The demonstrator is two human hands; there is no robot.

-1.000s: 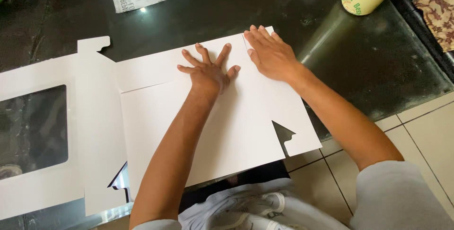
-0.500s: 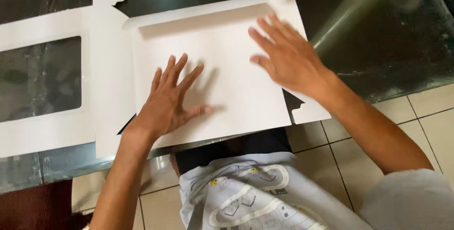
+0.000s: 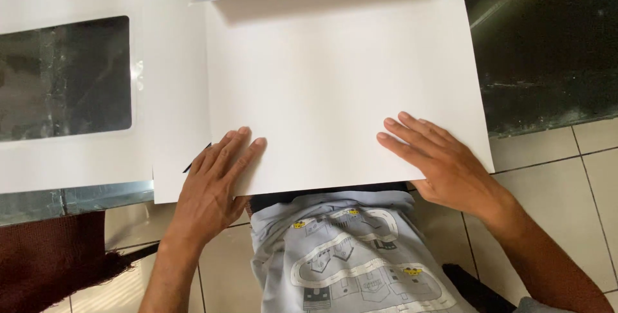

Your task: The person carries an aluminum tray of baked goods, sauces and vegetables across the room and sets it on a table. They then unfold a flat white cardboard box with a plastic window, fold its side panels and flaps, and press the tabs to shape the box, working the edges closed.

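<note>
Both sets of fingers lie flat and spread, gripping nothing, pressing the near edge of the flat white die-cut cardboard box blank (image 3: 335, 75): the left hand (image 3: 215, 184) at its near-left corner, the right hand (image 3: 444, 165) near-right, apparently to hold it flat. The blank overhangs the dark glossy desk (image 3: 547, 49); its clear-window lid panel (image 3: 64, 75) lies left.

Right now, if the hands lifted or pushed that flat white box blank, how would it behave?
The white box blank looks thin and wide, so probably light and bendy at its creases. It overhangs the dark table, so a push may slide it easily.
</note>
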